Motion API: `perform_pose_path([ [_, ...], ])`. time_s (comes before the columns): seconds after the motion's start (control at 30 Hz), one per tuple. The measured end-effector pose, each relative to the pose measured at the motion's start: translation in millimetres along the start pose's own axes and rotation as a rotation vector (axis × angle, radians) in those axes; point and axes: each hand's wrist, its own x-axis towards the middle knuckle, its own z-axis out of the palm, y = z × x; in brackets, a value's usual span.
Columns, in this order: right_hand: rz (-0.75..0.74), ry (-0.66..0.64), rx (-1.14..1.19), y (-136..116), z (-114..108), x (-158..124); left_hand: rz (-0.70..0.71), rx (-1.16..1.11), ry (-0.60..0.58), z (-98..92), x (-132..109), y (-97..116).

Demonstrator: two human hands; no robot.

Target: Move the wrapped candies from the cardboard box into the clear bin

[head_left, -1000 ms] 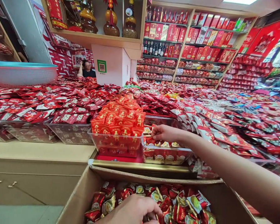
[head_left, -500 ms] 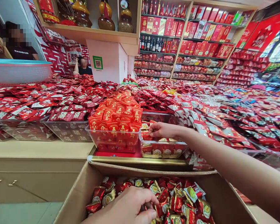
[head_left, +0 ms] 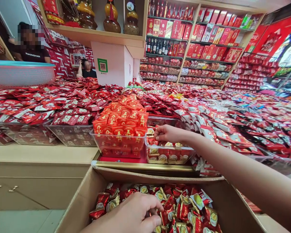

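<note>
Sweets in red-and-gold wrappers (head_left: 184,212) fill the lower part of an open cardboard carton (head_left: 81,197); others of matching wrapper stand stacked in a clear tub (head_left: 169,148) on the display beyond its far edge. The left hand (head_left: 142,210) rests low over the carton's contents, its fingers bent and thumb-tip apart from the index finger; whether the palm encloses anything cannot be told. The right hand (head_left: 167,134), well apart from the left, reaches into the tub near its left end, fingers curled downward at the sweets; whether they grip one cannot be told. Just left of this tub stands a second tub (head_left: 99,144), heaped with orange-red packets (head_left: 124,118). Behind spread mounds of red packets (head_left: 75,105). At upper left, a person in a dark shirt (head_left: 32,56) appears beyond a blue-rimmed basket (head_left: 19,76).
</note>
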Motion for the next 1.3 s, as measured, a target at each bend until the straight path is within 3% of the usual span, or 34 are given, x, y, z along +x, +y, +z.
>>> perform_pose_path([
  [0.27, 0.002, -0.101, 0.011, 1.8, -1.0, -7.3, -0.002, 0.009, -0.013, -0.1, 0.9, 0.7],
  [0.6, -0.01, -0.109, -0.108, -2.5, -0.6, -5.1, 0.004, 0.012, -0.01, 4.2, 2.1, -3.1],
  [0.8, -0.034, -0.177, -0.156, -4.6, -4.6, -8.5, 0.009, 0.002, -0.022, 6.7, 2.9, -9.4],
  [1.0, -0.071, -0.07, -0.193, -7.7, 2.6, -6.2, 0.024, 0.027, -0.035, 5.7, 3.9, -6.3],
  [1.3, -0.064, -0.066, -0.147, -5.8, 6.0, -3.6, 0.049, 0.042, -0.069, 5.8, 5.9, -11.2],
])
